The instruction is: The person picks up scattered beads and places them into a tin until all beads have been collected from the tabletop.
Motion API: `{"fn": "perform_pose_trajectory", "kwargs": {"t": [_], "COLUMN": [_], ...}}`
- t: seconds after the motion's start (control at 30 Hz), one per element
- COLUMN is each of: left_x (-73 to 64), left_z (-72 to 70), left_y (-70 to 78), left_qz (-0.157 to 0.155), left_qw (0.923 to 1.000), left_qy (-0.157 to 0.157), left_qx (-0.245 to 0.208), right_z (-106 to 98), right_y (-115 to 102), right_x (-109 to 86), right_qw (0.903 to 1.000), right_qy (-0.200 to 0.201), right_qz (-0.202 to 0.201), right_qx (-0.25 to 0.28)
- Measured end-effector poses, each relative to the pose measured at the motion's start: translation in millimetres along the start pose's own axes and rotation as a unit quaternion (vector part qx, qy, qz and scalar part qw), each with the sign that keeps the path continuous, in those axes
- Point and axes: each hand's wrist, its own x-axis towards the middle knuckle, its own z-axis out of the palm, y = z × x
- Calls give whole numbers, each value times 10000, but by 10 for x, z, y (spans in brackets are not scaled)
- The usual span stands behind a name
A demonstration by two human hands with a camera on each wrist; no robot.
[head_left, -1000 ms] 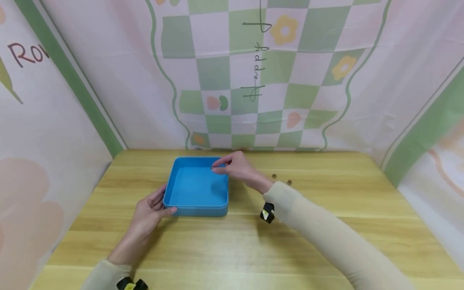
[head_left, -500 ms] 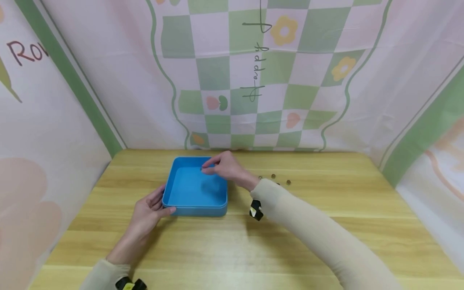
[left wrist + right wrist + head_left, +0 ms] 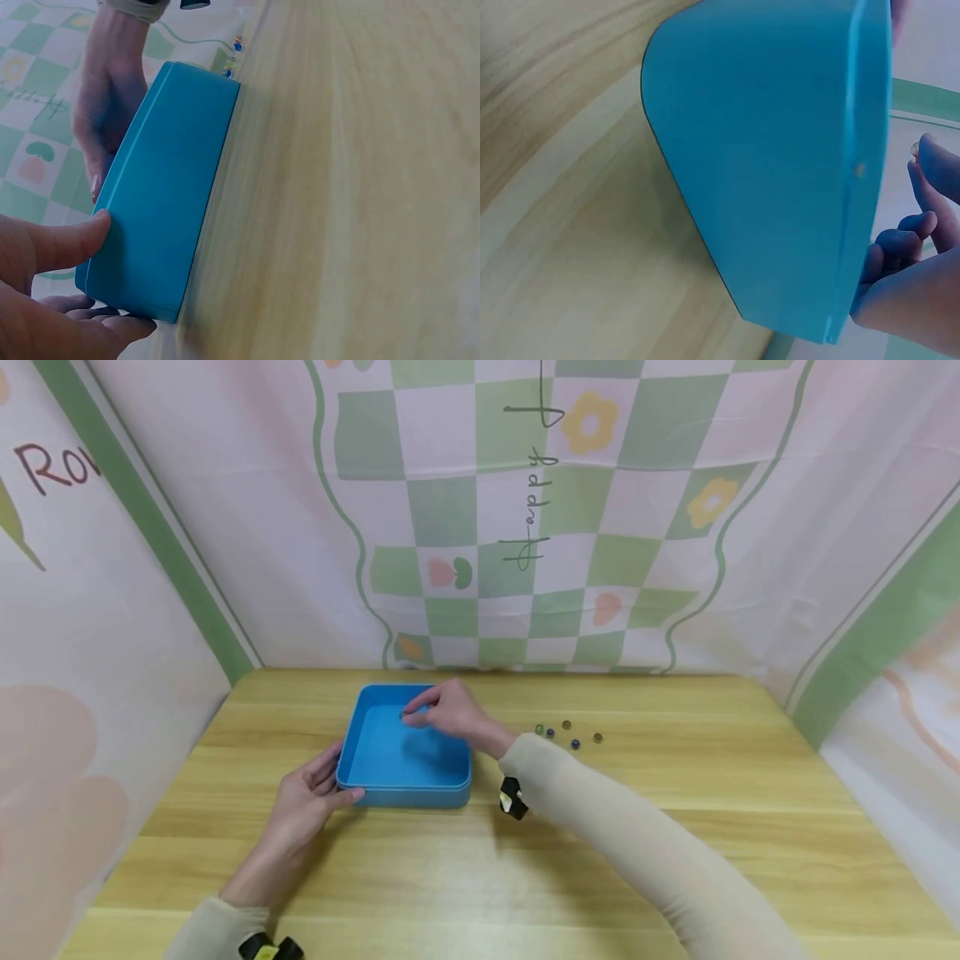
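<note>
A square blue box (image 3: 420,797) with an open top stands on the table. My left hand (image 3: 303,806) holds its front left corner, the thumb on the front wall and the fingers on the left side, as the left wrist view also shows. Over the box's inside, my right hand (image 3: 450,710) pinches a small glass marble (image 3: 915,151) between thumb and index finger. The marble looks clear in the right wrist view and is partly covered by the fingertips. No marble shows on the visible part of the box floor.
Several small glass marbles (image 3: 575,744) lie on the wooden table (image 3: 480,877) right of the box, blue, green and brownish. A patterned cloth (image 3: 502,510) hangs behind the table's far edge, with more cloth at both sides.
My right hand has moved left over the box, carrying the pinched marble further in. Marbles once hidden behind its wrist and sleeve now show. The left hand and the box have stayed put.
</note>
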Motion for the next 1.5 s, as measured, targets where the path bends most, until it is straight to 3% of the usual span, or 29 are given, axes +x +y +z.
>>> {"fn": "perform_pose_trajectory", "kwargs": {"t": [0.8, 1.5], "left_x": [-3, 13], "left_z": [-5, -10], "left_y": [-2, -24], "left_qz": [-34, -35], "left_qw": [10000, 10000], "left_qy": [-9, -24], "left_qx": [31, 30], "right_z": [241, 289], "right_y": [27, 122], "right_x": [39, 65], "right_qw": [9993, 9988], "right_qy": [-7, 8], "right_qz": [354, 492], "right_qx": [-68, 65]}}
